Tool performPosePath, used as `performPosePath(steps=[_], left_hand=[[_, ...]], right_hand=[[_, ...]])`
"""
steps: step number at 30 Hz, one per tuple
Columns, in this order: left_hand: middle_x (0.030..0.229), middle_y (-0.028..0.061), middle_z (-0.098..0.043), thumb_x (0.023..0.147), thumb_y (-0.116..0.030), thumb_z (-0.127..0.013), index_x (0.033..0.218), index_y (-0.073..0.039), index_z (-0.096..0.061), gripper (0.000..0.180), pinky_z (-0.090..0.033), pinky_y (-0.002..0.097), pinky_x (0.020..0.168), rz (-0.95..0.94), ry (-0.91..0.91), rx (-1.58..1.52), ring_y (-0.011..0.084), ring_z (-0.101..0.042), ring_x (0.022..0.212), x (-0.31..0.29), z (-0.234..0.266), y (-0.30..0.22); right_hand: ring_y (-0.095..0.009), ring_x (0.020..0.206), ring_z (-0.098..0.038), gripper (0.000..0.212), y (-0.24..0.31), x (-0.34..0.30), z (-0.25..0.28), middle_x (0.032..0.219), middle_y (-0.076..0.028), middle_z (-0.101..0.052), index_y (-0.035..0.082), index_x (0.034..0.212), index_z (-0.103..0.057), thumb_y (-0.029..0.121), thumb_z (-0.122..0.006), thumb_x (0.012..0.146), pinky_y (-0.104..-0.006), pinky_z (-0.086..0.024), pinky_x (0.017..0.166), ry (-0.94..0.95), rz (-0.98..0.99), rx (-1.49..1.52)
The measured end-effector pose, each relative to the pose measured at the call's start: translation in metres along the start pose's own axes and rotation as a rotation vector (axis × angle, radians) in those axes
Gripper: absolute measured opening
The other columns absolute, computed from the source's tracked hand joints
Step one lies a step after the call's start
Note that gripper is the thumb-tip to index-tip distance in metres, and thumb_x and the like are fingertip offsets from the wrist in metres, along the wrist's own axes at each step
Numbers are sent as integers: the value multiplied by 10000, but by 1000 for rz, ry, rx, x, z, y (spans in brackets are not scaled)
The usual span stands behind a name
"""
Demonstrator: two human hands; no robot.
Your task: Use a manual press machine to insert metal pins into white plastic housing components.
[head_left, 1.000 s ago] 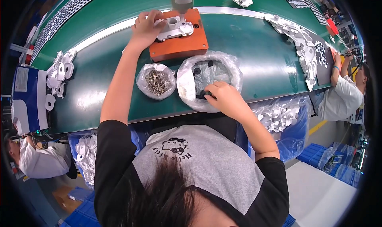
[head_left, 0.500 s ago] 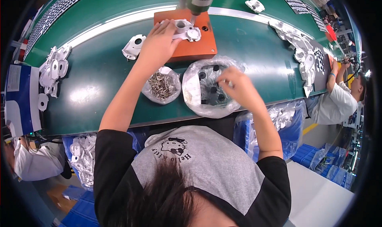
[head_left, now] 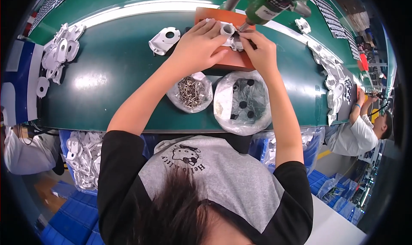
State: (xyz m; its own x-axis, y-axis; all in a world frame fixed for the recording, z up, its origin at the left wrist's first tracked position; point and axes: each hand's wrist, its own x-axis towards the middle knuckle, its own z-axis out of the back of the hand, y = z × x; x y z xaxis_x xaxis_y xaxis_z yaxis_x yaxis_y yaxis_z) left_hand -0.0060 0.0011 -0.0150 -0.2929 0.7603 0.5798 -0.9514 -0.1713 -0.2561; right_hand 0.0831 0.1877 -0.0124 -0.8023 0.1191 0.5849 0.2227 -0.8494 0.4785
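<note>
My left hand (head_left: 199, 43) lies over a pale cast metal housing (head_left: 227, 29) and grips its left part against an orange block (head_left: 208, 14). A round opening in the housing faces up beside my fingers. At the housing's right end my right hand (head_left: 262, 51) has thumb and fingers drawn together in a pinch; whatever they hold is too small to make out. Close above those fingertips comes the tip (head_left: 243, 27) of a green machine head (head_left: 268, 5). Another pale housing (head_left: 165, 41) rests on the bench, left of the block.
Nearer me stand a bag of small metal screws or pins (head_left: 191, 92) and a clear bag with several black round pieces (head_left: 243, 104). Pale housings are piled at the left (head_left: 60, 54) and right (head_left: 337, 84) of the green bench. A co-worker (head_left: 358, 131) sits far right.
My right hand has moved up from above the bag of black pieces to the housing under the machine tip. My left hand stays on the housing. The whole view has shifted somewhat.
</note>
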Motion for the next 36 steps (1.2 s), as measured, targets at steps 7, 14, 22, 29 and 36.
performPosePath(steps=[7, 14, 22, 29, 36], left_hand=[[1200, 172, -536, 798, -250, -617, 854, -37, -568, 226, -357, 419, 1014, 0, -5, -1, 322, -477, 1164, 0, -2, 3], [1189, 175, -541, 798, -236, -614, 867, -30, -567, 222, -361, 422, 1009, 14, -25, 5, 322, -483, 1154, -4, -3, 3], [1176, 171, -548, 803, -231, -609, 867, -27, -572, 217, -365, 422, 1004, -5, -47, 12, 319, -496, 1138, -1, -2, -1], [1174, 130, -559, 813, -198, -580, 886, -46, -588, 169, -375, 411, 986, 13, -2, 3, 306, -487, 1154, -4, -2, 10], [1224, 111, -547, 812, -186, -565, 961, -75, -619, 193, -372, 398, 978, 25, 111, -108, 290, -472, 1180, 0, 6, 17]], right_hand=[[-257, 725, -626, 75, 5, 3, -2, 810, -106, -637, 6, 782, -589, 28, -638, 730, -327, -509, 622, -62, 23, -96], [-260, 719, -592, 104, 12, 3, -2, 775, -92, -621, 24, 802, -612, 35, -659, 711, -343, -483, 634, 30, 91, -61], [-262, 823, -569, 190, 5, 1, -1, 804, -93, -613, 21, 902, -651, 35, -666, 713, -338, -481, 682, 0, 88, -48], [-247, 941, -526, 199, 32, -5, 10, 974, -51, -595, 56, 927, -674, 169, -626, 771, -374, -402, 805, 115, 218, -416], [-225, 915, -532, 184, 48, -1, 19, 969, -51, -603, 67, 915, -674, 152, -625, 759, -369, -395, 780, 248, 154, -468]])
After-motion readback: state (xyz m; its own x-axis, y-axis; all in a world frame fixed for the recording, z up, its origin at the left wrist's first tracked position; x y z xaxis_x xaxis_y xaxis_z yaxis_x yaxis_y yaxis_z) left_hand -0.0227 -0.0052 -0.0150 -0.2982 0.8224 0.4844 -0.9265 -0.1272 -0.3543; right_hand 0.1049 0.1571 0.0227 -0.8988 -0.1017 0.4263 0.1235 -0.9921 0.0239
